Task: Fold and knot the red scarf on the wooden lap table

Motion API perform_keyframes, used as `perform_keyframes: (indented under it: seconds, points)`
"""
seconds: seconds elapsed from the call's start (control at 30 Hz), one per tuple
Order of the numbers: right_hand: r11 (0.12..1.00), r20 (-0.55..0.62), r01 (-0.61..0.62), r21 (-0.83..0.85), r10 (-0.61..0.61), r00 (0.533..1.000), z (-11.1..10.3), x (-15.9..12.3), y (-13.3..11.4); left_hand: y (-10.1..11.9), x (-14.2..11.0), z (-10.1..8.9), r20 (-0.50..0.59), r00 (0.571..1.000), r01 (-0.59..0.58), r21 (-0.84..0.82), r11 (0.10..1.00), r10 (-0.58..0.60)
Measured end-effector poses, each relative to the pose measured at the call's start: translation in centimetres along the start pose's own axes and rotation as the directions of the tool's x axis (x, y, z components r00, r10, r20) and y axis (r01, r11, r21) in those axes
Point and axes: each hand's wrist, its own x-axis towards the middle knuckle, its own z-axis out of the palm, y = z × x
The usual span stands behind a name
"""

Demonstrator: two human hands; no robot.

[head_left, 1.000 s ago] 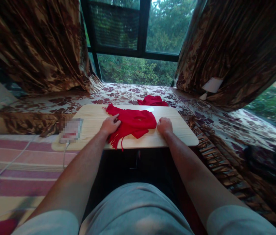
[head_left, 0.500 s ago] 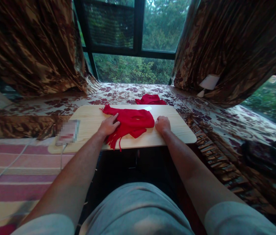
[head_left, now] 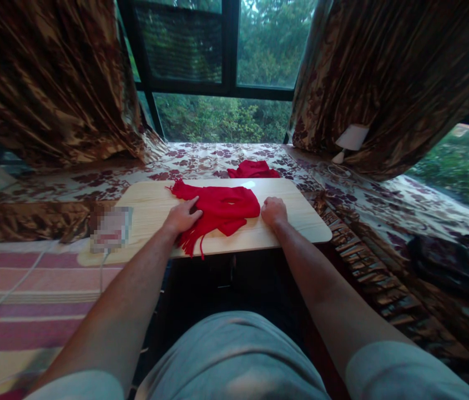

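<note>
A red scarf (head_left: 234, 205) with fringed ends lies folded on a light wooden board table (head_left: 301, 225); its fringes point left and toward me. My left hand (head_left: 183, 215) rests on the scarf's left part, thumb and fingers apart. Just off the scarf's rounded right end, my right hand (head_left: 274, 212) rests on the table as a closed fist. Nothing shows in that fist. A small gap in the folds shows near the middle of the scarf.
Another red cloth (head_left: 253, 169) lies beyond the table on the floral cover (head_left: 201, 158). A blurred-out device (head_left: 111, 229) with a white cable sits at the table's left end. A white lamp (head_left: 351, 138) stands back right; a dark bag (head_left: 446, 266) lies at right.
The whole view has shifted slightly. Both hands and the scarf keep their places on the table.
</note>
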Motion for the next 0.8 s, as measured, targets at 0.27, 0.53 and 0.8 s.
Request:
perform_keyframes:
  seconds: [0.27,0.53,0.8]
  points:
    - [1.0,0.008,-0.008,-0.002,0.008,1.0,0.04,0.1,-0.01,0.1,-0.03,-0.04,-0.004,1.0,0.008,-0.008,1.0,-0.008]
    - [1.0,-0.008,-0.003,-0.003,0.003,1.0,0.08,0.03,-0.01,0.06,-0.07,-0.06,-0.002,1.0,0.001,-0.013,1.0,-0.001]
    - [1.0,0.008,-0.008,-0.014,0.008,1.0,0.05,0.08,-0.07,0.12,-0.05,-0.11,0.0,1.0,0.005,-0.013,1.0,-0.005]
